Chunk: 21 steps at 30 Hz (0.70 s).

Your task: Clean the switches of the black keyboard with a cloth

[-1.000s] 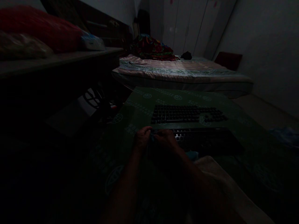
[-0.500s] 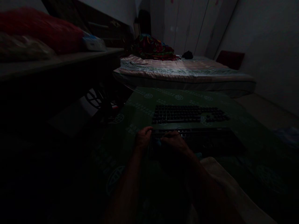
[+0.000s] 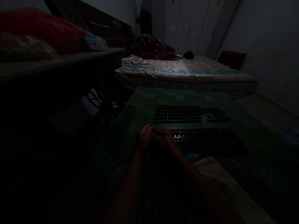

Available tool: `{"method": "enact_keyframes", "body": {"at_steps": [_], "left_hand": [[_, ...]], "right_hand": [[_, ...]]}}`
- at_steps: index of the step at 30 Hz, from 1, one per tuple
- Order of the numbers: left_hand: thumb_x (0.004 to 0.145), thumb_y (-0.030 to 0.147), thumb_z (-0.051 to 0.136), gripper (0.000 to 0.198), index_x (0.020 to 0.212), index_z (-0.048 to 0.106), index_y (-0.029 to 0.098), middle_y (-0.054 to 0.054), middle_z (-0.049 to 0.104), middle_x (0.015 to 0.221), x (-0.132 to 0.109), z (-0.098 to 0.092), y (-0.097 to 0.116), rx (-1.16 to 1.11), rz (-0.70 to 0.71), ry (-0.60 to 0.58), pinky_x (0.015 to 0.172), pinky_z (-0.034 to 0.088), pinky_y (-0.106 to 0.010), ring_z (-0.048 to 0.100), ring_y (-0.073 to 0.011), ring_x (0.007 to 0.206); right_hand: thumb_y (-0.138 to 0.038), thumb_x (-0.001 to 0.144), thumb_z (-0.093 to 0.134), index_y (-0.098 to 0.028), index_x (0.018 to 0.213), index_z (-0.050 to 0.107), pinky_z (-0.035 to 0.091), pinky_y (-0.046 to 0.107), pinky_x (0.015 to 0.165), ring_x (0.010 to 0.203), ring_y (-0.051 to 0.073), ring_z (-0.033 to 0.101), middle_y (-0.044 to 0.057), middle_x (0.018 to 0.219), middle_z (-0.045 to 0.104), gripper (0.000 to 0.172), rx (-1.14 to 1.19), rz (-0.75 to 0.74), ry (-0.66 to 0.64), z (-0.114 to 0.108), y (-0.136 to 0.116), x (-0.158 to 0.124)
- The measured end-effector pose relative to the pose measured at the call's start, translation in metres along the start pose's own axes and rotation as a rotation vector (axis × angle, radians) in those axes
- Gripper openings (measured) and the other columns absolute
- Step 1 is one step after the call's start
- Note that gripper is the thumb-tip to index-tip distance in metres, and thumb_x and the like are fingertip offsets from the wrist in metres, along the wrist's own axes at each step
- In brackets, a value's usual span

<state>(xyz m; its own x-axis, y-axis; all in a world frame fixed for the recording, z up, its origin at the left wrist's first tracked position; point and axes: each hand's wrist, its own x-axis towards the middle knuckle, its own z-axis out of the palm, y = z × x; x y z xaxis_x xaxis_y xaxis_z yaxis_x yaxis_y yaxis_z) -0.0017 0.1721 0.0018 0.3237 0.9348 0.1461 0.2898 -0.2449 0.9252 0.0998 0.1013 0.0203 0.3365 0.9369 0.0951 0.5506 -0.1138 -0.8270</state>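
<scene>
Forearms: both reach forward from the bottom edge, dark and poorly lit.
Beige cloth: a folded beige cloth (image 3: 219, 180) lies just right of the right forearm, at the near edge of the mat.
Blue thing: a small blue thing (image 3: 192, 156) shows between the cloth and the near keyboard; too dim to tell what it is.
Left hand: the left hand (image 3: 143, 137) sits at the left end of the near keyboard, fingers curled in toward the right hand.
Right hand: the right hand (image 3: 164, 139) is just beside it, knuckles up, its fingers meeting those of the left.
Fingers: bunched together at one spot; whether they pinch something I cannot tell.
Near keyboard: the near keyboard (image 3: 203, 138) lies crosswise on the mat under the hands, with a pale patch of sockets showing just right of the right hand.
Far keyboard: the far keyboard (image 3: 190, 114) lies just behind it and parallel, its black keys in rows.
Mat: a green mat (image 3: 140, 107) with pale globe marks carries both keyboards.
Table: at the left a dark table (image 3: 70, 59) carries a red bag (image 3: 46, 28).
Bed: beyond the mat stands a bed (image 3: 187, 73) with a striped cover, and a bright heap of cloth (image 3: 153, 46) at its far left.
Wardrobe: pale wardrobe doors (image 3: 187, 25) close the back.
</scene>
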Motion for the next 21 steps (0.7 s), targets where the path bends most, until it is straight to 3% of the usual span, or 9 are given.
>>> {"method": "enact_keyframes", "body": {"at_steps": [6,16,21], "left_hand": [[0.076,0.034,0.044,0.036,0.101,0.063,0.016,-0.007,0.070,0.096,0.0009,-0.0001,0.0029,0.036,-0.007,-0.029,0.084,0.049,-0.033,0.063,-0.0205,0.091],[0.075,0.033,0.045,0.034,0.098,0.064,0.017,-0.007,0.070,0.096,0.0020,-0.0020,0.0008,0.064,0.019,-0.039,0.084,0.049,-0.033,0.063,-0.0206,0.091],[0.074,0.035,0.046,0.034,0.097,0.064,0.017,-0.007,0.070,0.097,0.0018,-0.0017,0.0025,0.039,-0.006,-0.025,0.086,0.048,-0.033,0.063,-0.0209,0.093]], "right_hand": [[-0.030,0.079,0.052,-0.017,0.067,0.069,0.038,0.018,0.054,0.062,0.012,0.059,0.003,0.067,0.068,0.024,-0.027,-0.001,-0.023,-0.0031,-0.0060,-0.0054],[-0.033,0.079,0.051,-0.020,0.073,0.071,0.040,0.019,0.059,0.072,0.014,0.062,0.005,0.079,0.071,0.025,-0.081,0.027,0.009,-0.0013,-0.0097,-0.0070],[-0.029,0.080,0.050,-0.019,0.068,0.070,0.037,0.018,0.055,0.066,0.012,0.060,0.004,0.072,0.070,0.026,-0.145,0.034,-0.052,-0.0036,-0.0111,-0.0051]]}}
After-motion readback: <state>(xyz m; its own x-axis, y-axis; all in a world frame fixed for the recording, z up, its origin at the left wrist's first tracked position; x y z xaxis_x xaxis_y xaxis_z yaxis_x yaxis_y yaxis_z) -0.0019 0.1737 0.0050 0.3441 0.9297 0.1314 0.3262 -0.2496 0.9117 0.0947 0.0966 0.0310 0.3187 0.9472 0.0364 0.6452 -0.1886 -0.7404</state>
